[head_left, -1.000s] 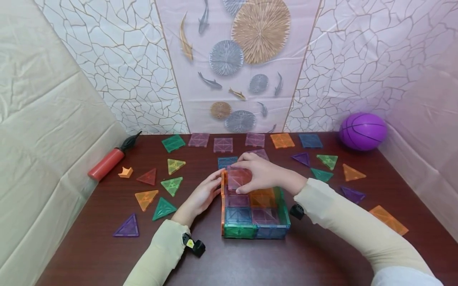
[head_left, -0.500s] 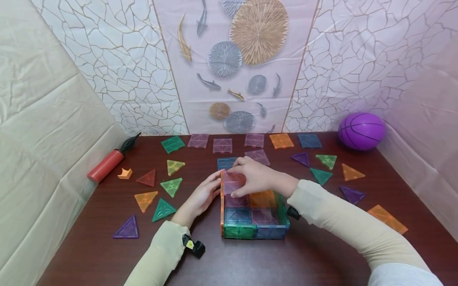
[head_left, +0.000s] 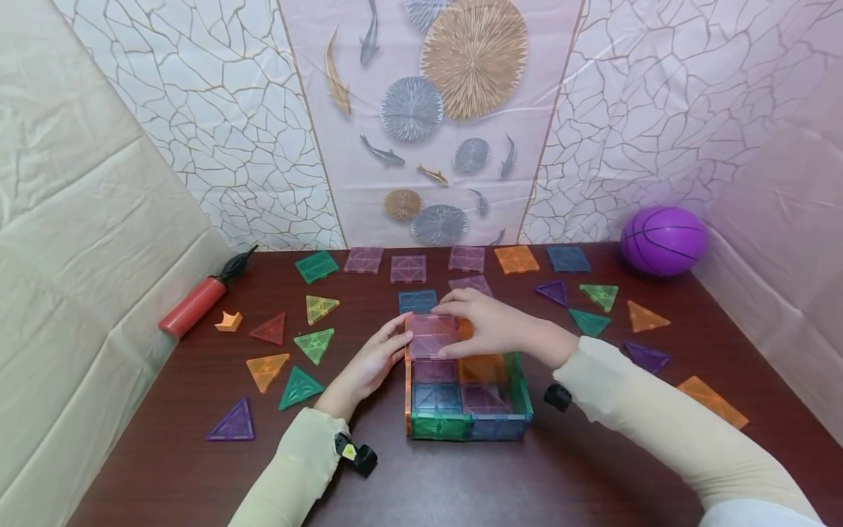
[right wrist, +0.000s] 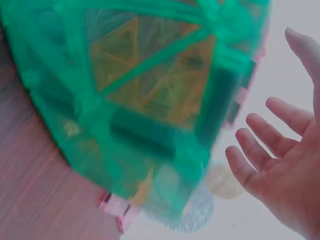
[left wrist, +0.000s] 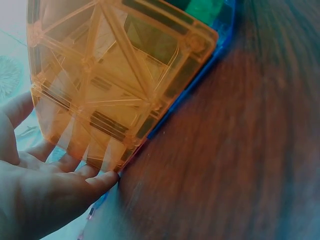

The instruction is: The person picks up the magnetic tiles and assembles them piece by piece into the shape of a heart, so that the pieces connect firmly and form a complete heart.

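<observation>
A low box of translucent magnetic tiles has an orange left wall (head_left: 408, 391), a green right wall (head_left: 521, 388) and a green and blue front (head_left: 441, 427). Square tiles line its floor. Across its back left corner lies a pink square tile (head_left: 431, 338), level with the top of the walls. My left hand (head_left: 370, 364) touches the orange wall near its back end, and the left wrist view shows its fingertips along that edge. Over the pink tile's right side hovers my right hand (head_left: 490, 326), fingers spread and holding nothing in the right wrist view.
Several triangle tiles, among them a purple triangle (head_left: 233, 422), lie left of the box, and more lie right. Square tiles, including a blue tile (head_left: 418, 301), are behind. A red pump (head_left: 194, 305) and a purple ball (head_left: 664, 241) stand at the back corners.
My right hand lowered the pink tile leftward onto the box's back left corner, then let go and shifted right. My left hand stayed at the orange wall.
</observation>
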A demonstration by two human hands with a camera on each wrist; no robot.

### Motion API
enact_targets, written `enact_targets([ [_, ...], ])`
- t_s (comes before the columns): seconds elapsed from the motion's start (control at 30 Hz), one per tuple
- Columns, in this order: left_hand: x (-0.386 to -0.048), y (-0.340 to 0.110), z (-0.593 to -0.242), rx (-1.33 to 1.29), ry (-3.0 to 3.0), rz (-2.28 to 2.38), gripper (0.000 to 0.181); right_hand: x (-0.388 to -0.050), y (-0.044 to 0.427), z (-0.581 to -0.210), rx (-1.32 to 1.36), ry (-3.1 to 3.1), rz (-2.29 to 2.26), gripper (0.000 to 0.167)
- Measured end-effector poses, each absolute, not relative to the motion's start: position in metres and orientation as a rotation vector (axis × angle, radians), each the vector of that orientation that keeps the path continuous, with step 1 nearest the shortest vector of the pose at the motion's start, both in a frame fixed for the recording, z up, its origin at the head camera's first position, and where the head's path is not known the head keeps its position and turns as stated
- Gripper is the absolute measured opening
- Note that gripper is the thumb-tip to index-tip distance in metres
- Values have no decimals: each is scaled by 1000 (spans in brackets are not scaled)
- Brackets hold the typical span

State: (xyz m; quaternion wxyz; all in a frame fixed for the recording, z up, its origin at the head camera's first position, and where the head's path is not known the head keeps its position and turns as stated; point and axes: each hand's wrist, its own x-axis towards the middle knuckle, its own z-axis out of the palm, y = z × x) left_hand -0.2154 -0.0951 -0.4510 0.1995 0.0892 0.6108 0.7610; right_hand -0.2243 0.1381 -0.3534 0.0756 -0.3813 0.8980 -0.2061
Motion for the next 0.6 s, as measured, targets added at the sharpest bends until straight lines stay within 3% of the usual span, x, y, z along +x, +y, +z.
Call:
enact_targets([
  [0.23, -215, -94, -451, 219, 1737, 2135, 52, -194, 188, -340, -983, 2808, -652, 74],
  [0.6, -214, -93, -450, 215, 1732, 2136, 51, -129, 288, -351, -852, 3087, -707, 69],
])
